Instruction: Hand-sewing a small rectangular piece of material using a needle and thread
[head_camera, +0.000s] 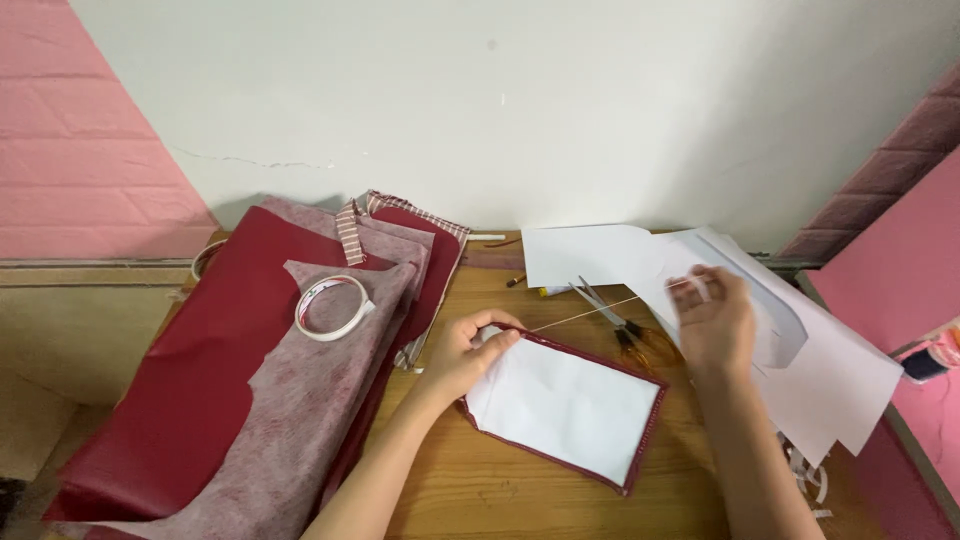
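A wooden worktop (500, 490) stands against a pale wall with pink brick-patterned panels at either side. Nearest the camera, 2 bare forearms reach in from the bottom edge. Between them lies a white rectangular panel (565, 408) edged in dark red, flat on the wood and turned at a slight angle. The left hand (470, 352) rests on its upper left corner, fingers curled and pinching that edge. The right hand (712, 322) is lifted just beyond the panel's upper right corner, fingertips pressed together on a small pale strip (698, 288); a thin pale strip or thread (590, 313) runs from it toward the left hand. Under the right hand lie scissors (628, 326) with orange handles, blades pointing away. To the right spread several white paper sheets (820, 370), with paper offcuts (808, 478) at the worktop's edge. To the left lies a pile of dark red and mottled grey material (240, 400), with a roll of white tape (332, 307) on top. Farther back, striped fabric (350, 232) lies near the wall.
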